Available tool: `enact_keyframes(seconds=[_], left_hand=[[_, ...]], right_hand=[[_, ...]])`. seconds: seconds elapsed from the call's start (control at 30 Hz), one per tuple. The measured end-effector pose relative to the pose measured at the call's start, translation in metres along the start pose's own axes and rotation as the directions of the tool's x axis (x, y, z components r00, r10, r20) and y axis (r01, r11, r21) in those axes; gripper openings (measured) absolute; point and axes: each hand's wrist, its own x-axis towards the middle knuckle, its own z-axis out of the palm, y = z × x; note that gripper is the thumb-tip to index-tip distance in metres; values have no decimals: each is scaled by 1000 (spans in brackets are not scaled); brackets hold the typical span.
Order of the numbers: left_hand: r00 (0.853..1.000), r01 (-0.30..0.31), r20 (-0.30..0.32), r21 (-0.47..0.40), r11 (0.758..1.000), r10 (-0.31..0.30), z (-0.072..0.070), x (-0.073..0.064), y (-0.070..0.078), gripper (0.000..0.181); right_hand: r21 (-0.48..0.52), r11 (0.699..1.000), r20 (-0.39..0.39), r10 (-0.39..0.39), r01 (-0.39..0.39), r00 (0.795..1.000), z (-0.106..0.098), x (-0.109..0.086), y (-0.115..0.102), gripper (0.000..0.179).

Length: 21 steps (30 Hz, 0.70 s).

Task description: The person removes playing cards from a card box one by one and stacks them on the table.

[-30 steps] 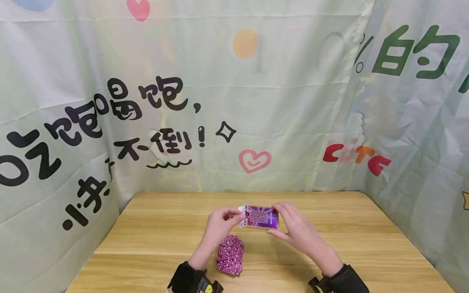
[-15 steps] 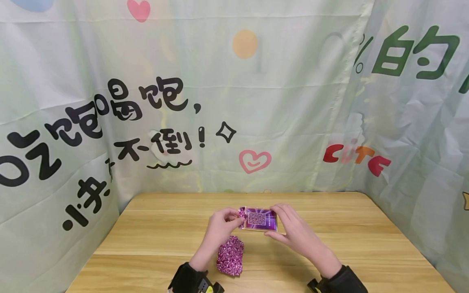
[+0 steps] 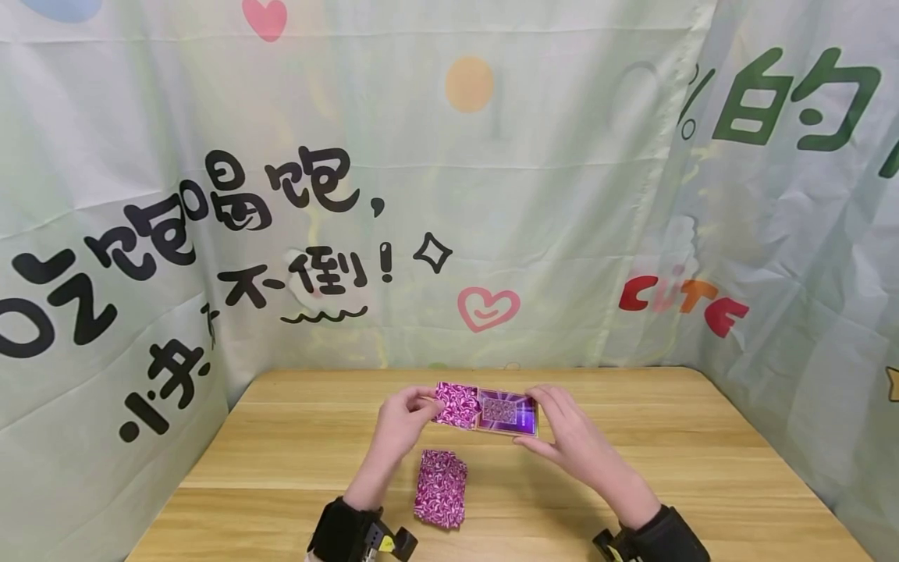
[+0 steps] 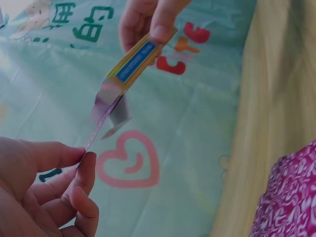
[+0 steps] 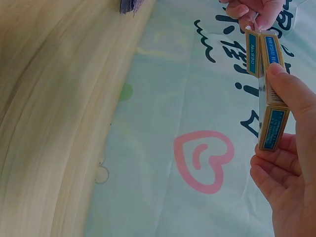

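Observation:
My left hand pinches the outer end of a thin, magenta-and-white patterned playing card between thumb and fingers. Edge-on in the left wrist view, the card reaches back to the flapped end of a card box; whether it is one card or several is hard to tell. My right hand grips the purple box by its other end, thumb on one narrow side and fingers on the other. Below the hands, a stack of similarly patterned playing cards lies on the table.
The wooden table runs back to a pale green printed cloth that hangs behind it and along both sides. Black bands with small devices sit on both wrists.
My left hand has moved left, drawing the patterned card well out of the box's open end. My right hand keeps its hold on the box, which has shifted slightly right. The stack stays put.

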Motion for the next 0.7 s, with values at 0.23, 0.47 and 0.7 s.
enact_keyframes(seconds=[0.23,0.47,0.7], left_hand=[[995,11,-96,-68,998,-17,-11,2,2,25],[982,9,-186,-117,993,-31,-18,5,3,23],[994,59,-86,-85,995,-66,-18,7,-6,24]], right_hand=[[-9,1000,10,13,-13,1000,-3,-1,0,71],[-9,1000,-3,17,-17,1000,-2,-1,3,71],[0,1000,-9,31,-31,999,-4,-1,6,71]])
